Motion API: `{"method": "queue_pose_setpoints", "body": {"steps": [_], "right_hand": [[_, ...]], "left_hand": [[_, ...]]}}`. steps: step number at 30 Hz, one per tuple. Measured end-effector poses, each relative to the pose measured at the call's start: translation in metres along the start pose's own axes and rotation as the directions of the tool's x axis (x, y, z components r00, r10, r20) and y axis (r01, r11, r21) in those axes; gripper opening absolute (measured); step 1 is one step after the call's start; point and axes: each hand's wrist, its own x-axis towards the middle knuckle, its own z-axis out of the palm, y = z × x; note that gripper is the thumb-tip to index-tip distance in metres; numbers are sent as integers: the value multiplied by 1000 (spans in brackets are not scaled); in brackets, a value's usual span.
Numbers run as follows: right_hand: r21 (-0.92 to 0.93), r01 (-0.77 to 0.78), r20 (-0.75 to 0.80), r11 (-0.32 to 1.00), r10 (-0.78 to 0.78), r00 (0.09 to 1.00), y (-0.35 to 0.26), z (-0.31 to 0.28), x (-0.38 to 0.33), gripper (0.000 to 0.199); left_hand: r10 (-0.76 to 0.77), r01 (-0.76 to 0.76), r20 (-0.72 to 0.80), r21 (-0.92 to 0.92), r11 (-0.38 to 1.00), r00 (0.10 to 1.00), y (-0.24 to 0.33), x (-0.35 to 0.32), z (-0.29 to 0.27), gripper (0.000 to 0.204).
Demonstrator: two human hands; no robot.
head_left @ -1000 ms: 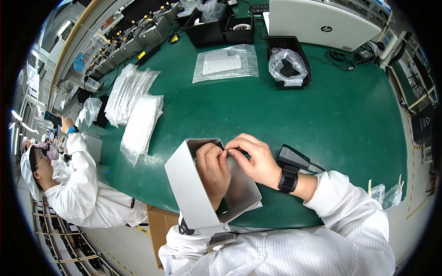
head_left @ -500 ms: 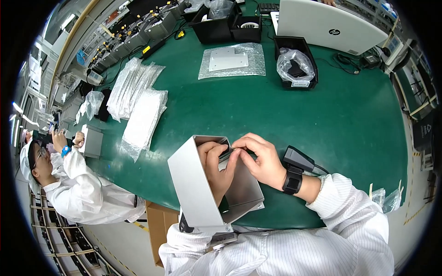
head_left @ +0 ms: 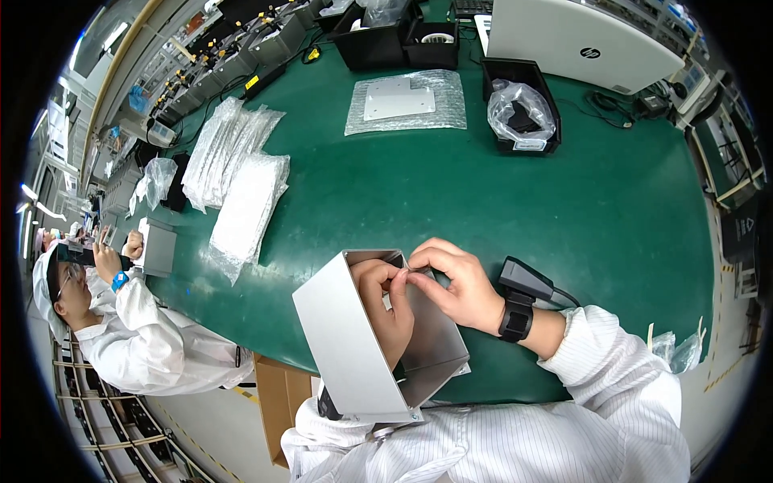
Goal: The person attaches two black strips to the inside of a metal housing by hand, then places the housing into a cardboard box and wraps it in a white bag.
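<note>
A grey sheet-metal box (head_left: 342, 338), open on the side that shows, stands tilted at the near edge of the table. My left hand (head_left: 384, 310) reaches inside it, with fingers curled and thumb and fingertips pressed together near the far rim. My right hand (head_left: 459, 286) is at the far right corner of the same opening, its thumb and forefinger pinched and touching the left fingertips. Whatever small thing lies between the fingertips is hidden. Around my right wrist is a black strap (head_left: 515, 319), with a black cabled block (head_left: 526, 278) beside it.
Bubble-wrapped packs (head_left: 250, 209) lie to the left. Farther back are a flat metal plate (head_left: 398, 101) on bubble wrap, a black bin (head_left: 555, 141) holding a plastic bag, and a white laptop (head_left: 555, 40). At the left, a person (head_left: 153, 338) in white handles another box.
The box has shifted slightly nearer to me in the view. My left fingers have curled more, and the fingertips of both hands have come together at the far rim.
</note>
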Motion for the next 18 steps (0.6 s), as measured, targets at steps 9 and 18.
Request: {"method": "queue_pose_setpoints", "body": {"steps": [9, 18], "right_hand": [[28, -60, 21, 998, 60, 998, -3, 1, 0, 12], [39, -245, 9, 969, 244, 970, 9, -4, 1, 12]], "left_hand": [[-151, 155, 58, -77, 985, 987, 3, -8, -12, 9], [-748, 744, 329, -589, 315, 576, 35, 6, -44, 27]]}}
